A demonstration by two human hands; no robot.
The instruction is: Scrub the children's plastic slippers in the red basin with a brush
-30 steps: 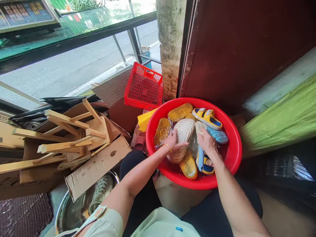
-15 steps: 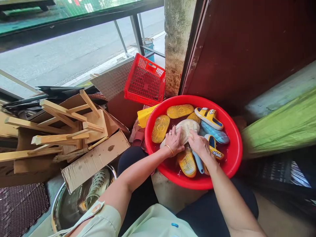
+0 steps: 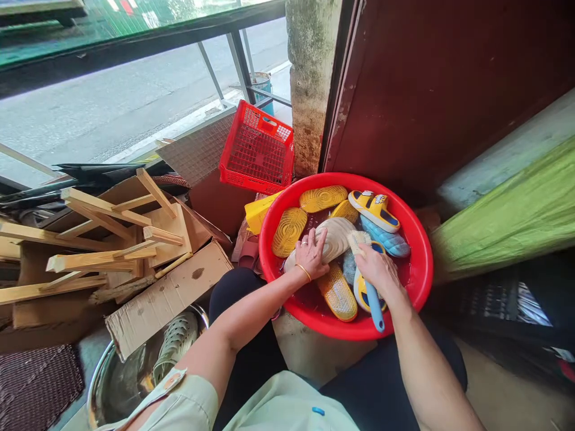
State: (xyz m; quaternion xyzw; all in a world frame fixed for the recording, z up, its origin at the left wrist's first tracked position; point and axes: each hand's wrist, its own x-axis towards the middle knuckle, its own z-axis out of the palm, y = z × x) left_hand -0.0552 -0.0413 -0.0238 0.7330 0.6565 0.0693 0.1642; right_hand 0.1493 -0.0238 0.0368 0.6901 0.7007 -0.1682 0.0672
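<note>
Fingers of the left hand (image 3: 314, 246) lay spread, pressing a pale slipper (image 3: 338, 234) down in the water of a red plastic basin (image 3: 341, 178); right-hand fingers (image 3: 367, 256) clenched a blue-handled brush (image 3: 374, 305). Under brush pressure, the slipper could have skidded from the wet fingers, splashing.

Soft daylight comes in from the pale grey street (image 3: 112, 114) at upper left, lighting the round red plastic basin (image 3: 345, 179) evenly with mild shadows, while wide-angle distortion slants the dark red metal door (image 3: 426, 90) towards the frame's edge.
</note>
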